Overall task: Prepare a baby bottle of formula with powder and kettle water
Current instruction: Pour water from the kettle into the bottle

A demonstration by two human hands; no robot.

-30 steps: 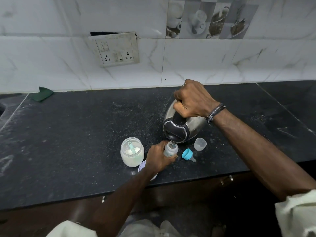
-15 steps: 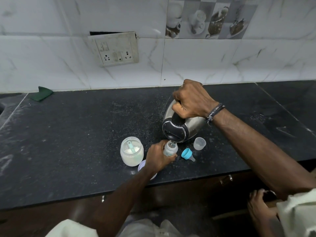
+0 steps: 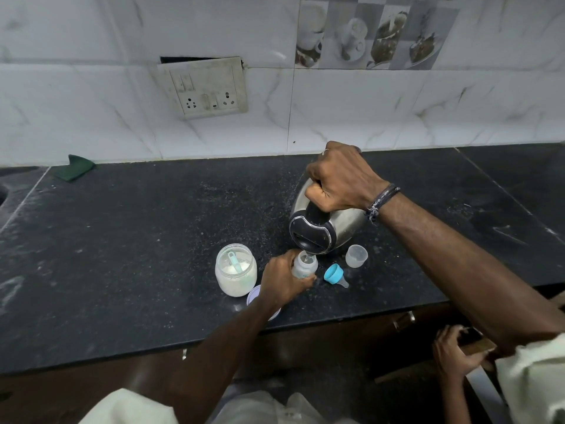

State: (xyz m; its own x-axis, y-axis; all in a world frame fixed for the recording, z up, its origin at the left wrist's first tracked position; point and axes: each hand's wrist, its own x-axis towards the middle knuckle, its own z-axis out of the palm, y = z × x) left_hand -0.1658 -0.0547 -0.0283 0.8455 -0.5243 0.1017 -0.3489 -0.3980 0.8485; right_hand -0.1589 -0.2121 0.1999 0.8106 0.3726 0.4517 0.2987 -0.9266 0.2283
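Head view. Your right hand (image 3: pixel 342 175) is fisted round the kettle (image 3: pixel 324 221) handle, tipping it so the spout sits just over the baby bottle (image 3: pixel 304 264); a thin stream appears to run in. Your left hand (image 3: pixel 282 280) wraps its fingers (image 3: pixel 305 281) round the bottle's body, steadying it upright on the table (image 3: pixel 122 240) near the front edge. Powder jar (image 3: pixel 236 269), open with scoop inside, stands just left. Blue teat ring (image 3: pixel 334 273) and clear cap (image 3: pixel 356 256) lie right, set off so the neck stays free for filling.
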